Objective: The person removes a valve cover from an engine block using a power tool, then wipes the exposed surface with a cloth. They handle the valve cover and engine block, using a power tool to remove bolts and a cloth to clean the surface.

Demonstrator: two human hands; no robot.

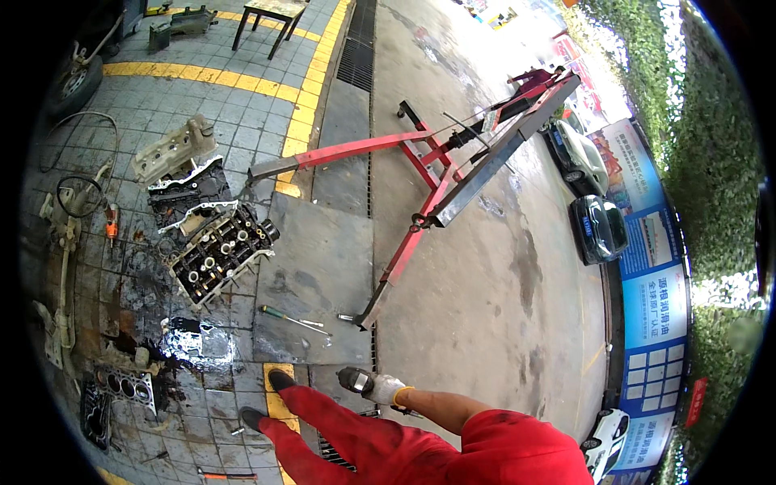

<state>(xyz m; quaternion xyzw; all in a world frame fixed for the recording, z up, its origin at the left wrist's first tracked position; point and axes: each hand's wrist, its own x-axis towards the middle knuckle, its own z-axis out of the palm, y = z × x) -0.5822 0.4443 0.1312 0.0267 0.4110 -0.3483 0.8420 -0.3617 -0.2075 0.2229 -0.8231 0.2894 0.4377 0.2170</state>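
Note:
My right hand [386, 390], in a white glove with a yellow cuff, is closed around a dark power tool [356, 380] that looks like an impact wrench. It is held out in front of my red-clad legs, above the floor. My left hand is out of sight. Ahead on the floor lie a green-handled screwdriver [273, 312] and thin metal tools [314, 326]. Beyond them, to the left, an oily cylinder head [217, 257] lies near a dark engine cover [190, 194] and a pale valve cover [174, 151].
A red engine hoist [436, 170] spreads its legs across the floor ahead. An engine block [129, 388] sits at the left beside a shiny wet patch [198, 343]. An orange tool [111, 222] and metal parts [69, 234] lie further left. Parked cars [598, 230] stand at the right.

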